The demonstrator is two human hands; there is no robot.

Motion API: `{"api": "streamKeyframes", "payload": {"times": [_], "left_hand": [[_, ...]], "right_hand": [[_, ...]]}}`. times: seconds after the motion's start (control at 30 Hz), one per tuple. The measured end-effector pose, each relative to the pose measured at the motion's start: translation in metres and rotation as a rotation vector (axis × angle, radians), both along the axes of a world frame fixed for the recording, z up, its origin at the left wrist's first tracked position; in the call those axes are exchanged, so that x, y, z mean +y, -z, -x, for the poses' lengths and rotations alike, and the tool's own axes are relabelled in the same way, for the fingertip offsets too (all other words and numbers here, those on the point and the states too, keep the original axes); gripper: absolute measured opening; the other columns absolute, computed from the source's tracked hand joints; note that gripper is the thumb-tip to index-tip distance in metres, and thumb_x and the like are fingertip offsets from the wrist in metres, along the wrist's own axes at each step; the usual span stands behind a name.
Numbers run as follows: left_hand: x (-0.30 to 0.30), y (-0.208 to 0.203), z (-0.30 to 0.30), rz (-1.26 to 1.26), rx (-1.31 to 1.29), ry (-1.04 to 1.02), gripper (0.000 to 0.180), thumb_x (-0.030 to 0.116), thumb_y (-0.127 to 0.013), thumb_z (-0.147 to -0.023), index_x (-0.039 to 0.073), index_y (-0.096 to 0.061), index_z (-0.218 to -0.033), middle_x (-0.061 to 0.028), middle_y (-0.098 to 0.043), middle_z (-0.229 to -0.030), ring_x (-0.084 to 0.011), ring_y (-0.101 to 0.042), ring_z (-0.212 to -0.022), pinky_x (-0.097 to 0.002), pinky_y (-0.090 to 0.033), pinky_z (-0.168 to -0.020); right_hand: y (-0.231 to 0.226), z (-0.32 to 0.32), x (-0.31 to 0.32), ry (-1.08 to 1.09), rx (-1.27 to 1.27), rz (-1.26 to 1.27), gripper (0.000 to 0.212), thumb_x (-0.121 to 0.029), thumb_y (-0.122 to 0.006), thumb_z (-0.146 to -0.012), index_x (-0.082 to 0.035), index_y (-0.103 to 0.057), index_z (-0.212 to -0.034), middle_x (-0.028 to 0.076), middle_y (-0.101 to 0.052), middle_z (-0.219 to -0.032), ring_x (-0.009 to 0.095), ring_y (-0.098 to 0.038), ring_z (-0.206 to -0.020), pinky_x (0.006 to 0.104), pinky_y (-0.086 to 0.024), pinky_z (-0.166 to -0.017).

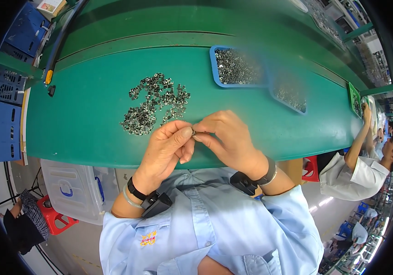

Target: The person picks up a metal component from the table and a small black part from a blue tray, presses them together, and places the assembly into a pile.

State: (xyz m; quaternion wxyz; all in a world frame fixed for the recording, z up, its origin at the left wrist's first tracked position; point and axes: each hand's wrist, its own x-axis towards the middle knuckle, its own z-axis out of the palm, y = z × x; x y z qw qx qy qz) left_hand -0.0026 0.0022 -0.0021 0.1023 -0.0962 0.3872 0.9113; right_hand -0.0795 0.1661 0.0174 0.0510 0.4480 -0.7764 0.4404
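My left hand (172,144) and my right hand (227,135) meet fingertip to fingertip above the near part of the green table. Pinched between them is a small metal piece (193,132), mostly covered by the fingers, so its shape is unclear. Just beyond my hands lies a loose pile of small shiny metal pieces (148,107) on the green tabletop (82,110). Farther right, a blue tray (213,68) holds many similar small metal pieces. A second blue tray (292,109) beside it also contains metal pieces, but that area is blurred.
A green tray (354,99) stands at the table's far right, by a co-worker (356,174). Blue crates (2,130) are stacked at the left. A clear lidded box (70,190) and a red stool (52,217) stand on the floor at lower left.
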Motion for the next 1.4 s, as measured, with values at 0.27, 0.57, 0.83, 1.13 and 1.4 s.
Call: {"api": "streamKeyframes", "payload": {"times": [0.27, 0.57, 0.83, 1.13, 1.4], "left_hand": [[0.008, -0.007, 0.003, -0.014, -0.02, -0.019, 0.019, 0.02, -0.054, -0.094, 0.002, -0.056, -0.097, -0.0062, -0.058, -0.071, -0.0098, -0.051, -0.054, -0.0223, -0.039, -0.045], [0.014, -0.006, 0.006, -0.026, 0.001, -0.007, 0.016, 0.019, -0.056, -0.093, 0.003, -0.054, -0.095, -0.006, -0.059, -0.071, -0.0094, -0.052, -0.054, -0.0219, -0.039, -0.045], [0.02, -0.005, 0.008, -0.011, 0.02, -0.033, 0.014, 0.019, -0.058, -0.092, 0.005, -0.054, -0.092, -0.005, -0.058, -0.068, -0.0091, -0.051, -0.053, -0.0215, -0.038, -0.045], [0.026, 0.004, 0.009, -0.109, 0.128, -0.094, 0.014, 0.018, -0.058, -0.091, 0.006, -0.052, -0.089, -0.0048, -0.058, -0.068, -0.0092, -0.051, -0.053, -0.0219, -0.037, -0.045], [0.02, -0.006, 0.009, 0.122, 0.009, -0.098, 0.011, 0.016, -0.055, -0.093, 0.006, -0.053, -0.092, -0.0047, -0.058, -0.067, -0.0102, -0.05, -0.053, -0.0219, -0.038, -0.046]], "right_hand": [[0.007, 0.003, 0.005, 0.014, 0.001, 0.063, 0.018, -0.008, -0.07, -0.073, -0.01, -0.063, -0.089, 0.003, -0.061, -0.085, 0.023, -0.058, -0.078, 0.0336, -0.045, -0.066], [0.006, 0.004, 0.01, 0.028, 0.005, 0.083, 0.017, -0.006, -0.07, -0.073, -0.01, -0.063, -0.088, 0.003, -0.059, -0.084, 0.023, -0.058, -0.078, 0.0328, -0.046, -0.066], [0.011, 0.001, 0.013, 0.064, -0.133, 0.134, 0.018, -0.005, -0.07, -0.074, -0.009, -0.062, -0.089, 0.005, -0.059, -0.087, 0.022, -0.058, -0.08, 0.0312, -0.047, -0.069], [0.012, -0.004, 0.008, 0.013, -0.318, 0.264, 0.017, -0.005, -0.07, -0.075, -0.008, -0.061, -0.09, 0.005, -0.06, -0.088, 0.021, -0.058, -0.081, 0.0305, -0.047, -0.069], [0.009, 0.005, 0.01, 0.032, -0.099, 0.095, 0.015, -0.005, -0.07, -0.076, -0.008, -0.063, -0.089, 0.005, -0.061, -0.086, 0.021, -0.059, -0.079, 0.0304, -0.047, -0.067]]}}
